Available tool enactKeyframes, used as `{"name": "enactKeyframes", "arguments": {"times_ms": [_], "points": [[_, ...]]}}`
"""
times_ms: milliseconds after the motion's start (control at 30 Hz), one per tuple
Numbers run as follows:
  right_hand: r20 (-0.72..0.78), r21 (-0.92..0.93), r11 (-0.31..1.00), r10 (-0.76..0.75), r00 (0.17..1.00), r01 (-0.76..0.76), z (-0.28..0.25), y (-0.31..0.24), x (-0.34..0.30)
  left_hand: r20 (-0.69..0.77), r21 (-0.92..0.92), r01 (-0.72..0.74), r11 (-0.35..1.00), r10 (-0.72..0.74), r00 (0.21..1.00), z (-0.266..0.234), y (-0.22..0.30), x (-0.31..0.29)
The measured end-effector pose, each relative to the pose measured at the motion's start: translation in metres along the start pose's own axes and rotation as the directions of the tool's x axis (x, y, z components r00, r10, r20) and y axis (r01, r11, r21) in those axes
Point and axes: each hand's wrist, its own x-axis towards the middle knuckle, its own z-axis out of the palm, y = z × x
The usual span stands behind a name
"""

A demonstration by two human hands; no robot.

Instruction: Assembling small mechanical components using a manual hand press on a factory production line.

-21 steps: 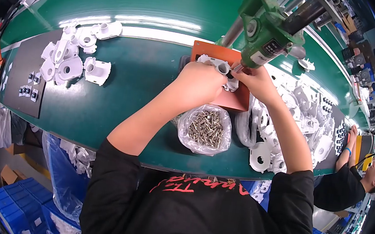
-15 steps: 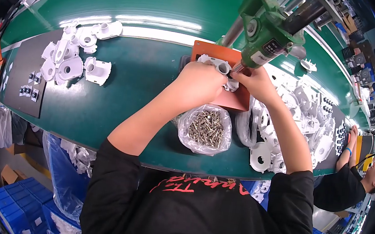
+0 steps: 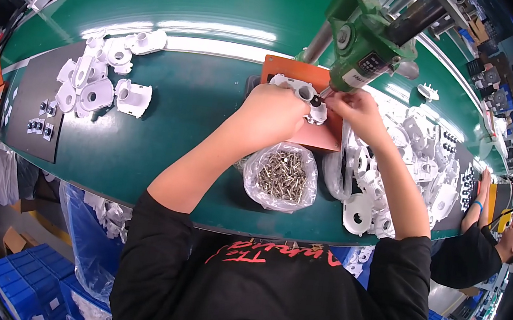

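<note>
Orange is the board (image 3: 311, 69) under my hands, and on it sits one white piece (image 3: 305, 93) with a round tube sticking up. It is right below the big green press (image 3: 368, 40). My left hand (image 3: 278, 109) holds the white piece on its left side, with bent fingers pushed close together; some tips are hidden, so I cannot see all of the grip. My right hand (image 3: 358, 110) is at the other side of it, near a small black bit (image 3: 316, 101) in the piece. The thumb and fingers there are bent and bunched, but I cannot tell if they pinch anything.

I think this piece is only part way done, because both hands are busy at it. The black bit is already in it. I can't see if a pin is in it too. Lots of metal pins (image 3: 283, 176) fill the clear bag (image 3: 286, 207) in front of me, so plenty are left.

On my left is a small heap of white pieces (image 3: 96, 97), with one more (image 3: 133, 97) just beside it. Those may be the done ones, but I can't be sure. On my right, a much bigger pile of white pieces (image 3: 423, 169) spreads over the green table (image 3: 195, 90). If those are waiting, most of the work is left.
</note>
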Motion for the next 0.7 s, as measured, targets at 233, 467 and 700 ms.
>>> {"name": "enactKeyframes", "arguments": {"times_ms": [233, 467, 700], "points": [[-0.413, -0.155, 0.983, -0.154, 0.898, 0.098, -0.081, -0.035, 0.023, 0.01, -0.017, 0.004, 1.0, -0.004, 1.0, 0.0, -0.002, -0.002], [-0.334, -0.736, 0.614, -0.696, 0.636, 0.286, -0.197, -0.113, 0.094, 0.103, 0.046, 0.029, 0.999, -0.034, 0.994, -0.002, 0.008, 0.003], [-0.434, -0.481, 0.782, -0.605, 0.667, 0.396, -0.14, -0.14, 0.146, 0.09, 0.155, 0.115, 0.981, -0.13, 0.987, 0.001, 0.003, -0.005]]}}
